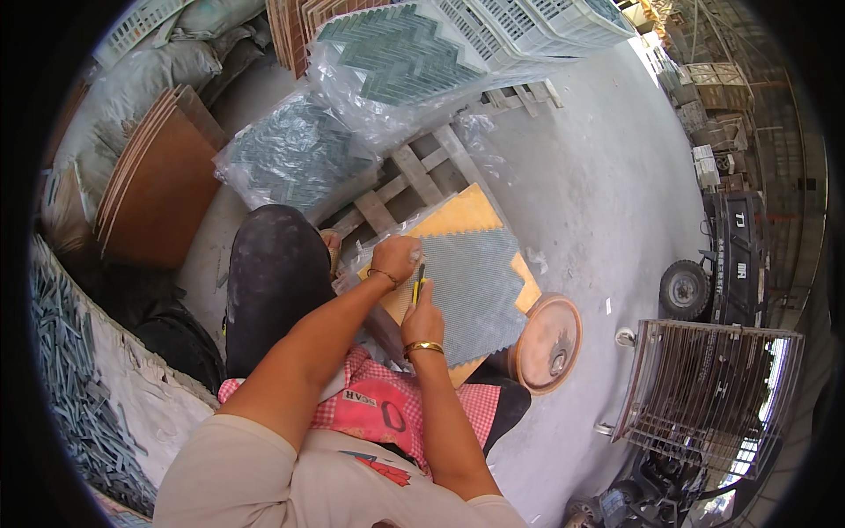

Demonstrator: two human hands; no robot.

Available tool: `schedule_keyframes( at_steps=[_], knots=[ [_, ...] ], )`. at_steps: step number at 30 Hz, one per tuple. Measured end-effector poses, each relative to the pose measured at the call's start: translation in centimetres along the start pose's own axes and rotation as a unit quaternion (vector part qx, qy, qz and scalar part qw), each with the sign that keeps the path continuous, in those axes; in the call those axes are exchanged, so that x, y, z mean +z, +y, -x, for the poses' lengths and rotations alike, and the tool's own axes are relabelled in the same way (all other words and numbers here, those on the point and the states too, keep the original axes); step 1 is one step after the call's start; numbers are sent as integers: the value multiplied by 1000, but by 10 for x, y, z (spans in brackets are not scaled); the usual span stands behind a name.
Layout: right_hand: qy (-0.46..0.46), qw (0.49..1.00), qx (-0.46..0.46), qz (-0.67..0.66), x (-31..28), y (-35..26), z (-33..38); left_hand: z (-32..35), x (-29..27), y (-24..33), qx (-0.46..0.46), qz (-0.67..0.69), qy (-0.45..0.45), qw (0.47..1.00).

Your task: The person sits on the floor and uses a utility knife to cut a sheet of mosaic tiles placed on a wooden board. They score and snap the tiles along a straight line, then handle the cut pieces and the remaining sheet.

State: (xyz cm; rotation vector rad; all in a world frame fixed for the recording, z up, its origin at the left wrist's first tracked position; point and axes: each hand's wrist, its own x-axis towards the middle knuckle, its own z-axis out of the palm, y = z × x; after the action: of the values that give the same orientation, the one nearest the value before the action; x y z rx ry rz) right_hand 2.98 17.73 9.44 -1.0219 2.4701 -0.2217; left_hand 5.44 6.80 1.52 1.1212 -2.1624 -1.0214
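In front of me lies a grey-blue, mesh-like mosaic sheet (475, 295) with zigzag edges, on a yellow-orange board (462, 212). My right hand (422, 321), with a gold bangle at its wrist, is closed round a yellow and black utility knife (416, 292). The knife points away from me over the sheet's left part. Beside its tip, my left hand (395, 259) is closed at the sheet's left edge. Something pale shows at its fingers, too small to make out. Clear plastic film (352, 264) hangs by the board's left edge.
Plastic-wrapped herringbone tile sheets (304, 150) lie ahead, by a wooden pallet (409, 176). White crates (519, 40) stand behind. A round, rusty-orange lid (547, 348) is right of the board. Brown boards (163, 180) lean left, above loose tile strips (75, 387). A cart (704, 387) stands far right.
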Motion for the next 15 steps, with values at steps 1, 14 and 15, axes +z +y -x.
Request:
schedule_keyframes(
  at_steps=[1, 14, 15],
  knots=[
    [-4, 1000, 5, -1, -2, -2, 3, 1, 0, 0, 5, -1, 2, 1000],
    [-18, 1000, -7, 4, 15, 14, 40, -2, 0, 4, -17, -5, -7, 1000],
    [-25, 1000, -10, 0, 14, 17, 43, -2, -1, 4, -14, -5, -6, 1000]
  ],
)
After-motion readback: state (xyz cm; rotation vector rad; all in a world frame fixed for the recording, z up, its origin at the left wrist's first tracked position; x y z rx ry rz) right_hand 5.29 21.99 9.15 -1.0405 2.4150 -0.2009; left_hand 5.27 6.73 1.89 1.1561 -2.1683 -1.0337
